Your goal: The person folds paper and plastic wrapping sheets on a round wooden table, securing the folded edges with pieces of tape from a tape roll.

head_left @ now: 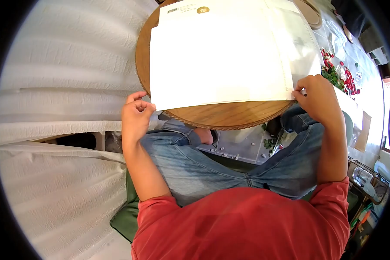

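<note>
A large white sheet of paper (216, 65), very bright in the light, lies across the round wooden table (229, 113). My left hand (136, 113) is at its near left corner, thumb and a curled finger pinching the edge. At the near right corner my right hand (318, 97) grips the paper between thumb and bent fingers. Beneath the sheet, at the far side, shows a white cover (232, 8) with a barcode and a round gold emblem. A clear plastic layer (305, 52) shows along the right side.
White draped cloth (69, 65) hangs along the left. Red flowers with green leaves (342, 76) lie to the right. A wire rack (370, 180) stands at the lower right. Below the table, small scraps (223, 152) are scattered on the tiled floor. My jeans-covered legs flank the table's near edge.
</note>
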A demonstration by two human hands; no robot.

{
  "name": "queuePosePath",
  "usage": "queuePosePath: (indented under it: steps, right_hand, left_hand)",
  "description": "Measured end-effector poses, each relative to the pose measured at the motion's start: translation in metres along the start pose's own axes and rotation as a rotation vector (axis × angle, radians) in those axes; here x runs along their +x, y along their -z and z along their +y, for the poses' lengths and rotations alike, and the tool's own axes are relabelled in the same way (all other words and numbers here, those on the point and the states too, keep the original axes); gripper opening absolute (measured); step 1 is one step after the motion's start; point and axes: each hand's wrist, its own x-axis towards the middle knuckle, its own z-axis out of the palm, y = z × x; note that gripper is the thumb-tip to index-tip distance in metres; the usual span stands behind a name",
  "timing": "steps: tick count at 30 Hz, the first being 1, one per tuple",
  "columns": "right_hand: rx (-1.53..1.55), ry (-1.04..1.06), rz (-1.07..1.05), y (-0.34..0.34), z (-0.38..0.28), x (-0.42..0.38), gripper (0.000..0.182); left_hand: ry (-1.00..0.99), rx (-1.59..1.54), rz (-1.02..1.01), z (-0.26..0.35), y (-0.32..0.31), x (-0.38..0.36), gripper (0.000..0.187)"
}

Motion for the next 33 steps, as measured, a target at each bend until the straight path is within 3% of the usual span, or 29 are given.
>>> queuePosePath:
  steps: [17,25,28,29,32,33]
  right_hand:
    - [0.007,-0.017,-0.011,0.002,-0.001,0.001,0.016]
    - [0.014,0.032,0.014,-0.001,0.002,0.0,0.017]
    - [-0.017,0.088,0.069,-0.008,0.01,0.0,0.017]
    - [-0.01,0.094,0.044,-0.005,0.009,0.0,0.017]
    - [-0.003,0.11,0.053,-0.004,0.013,-0.001,0.018]
    - [-0.019,0.114,0.052,-0.005,0.015,-0.001,0.018]
  left_hand:
    - [0.002,0.041,0.002,0.002,0.0,-0.001,0.016]
    - [-0.016,0.237,0.059,-0.003,0.001,-0.002,0.018]
    - [-0.016,0.086,0.156,-0.021,0.007,0.003,0.018]
    - [0.129,0.02,0.129,-0.026,0.009,0.006,0.023]
    - [0.199,-0.13,0.144,0.013,0.001,-0.001,0.031]
    - [0.14,-0.11,0.127,0.009,-0.001,0.002,0.034]
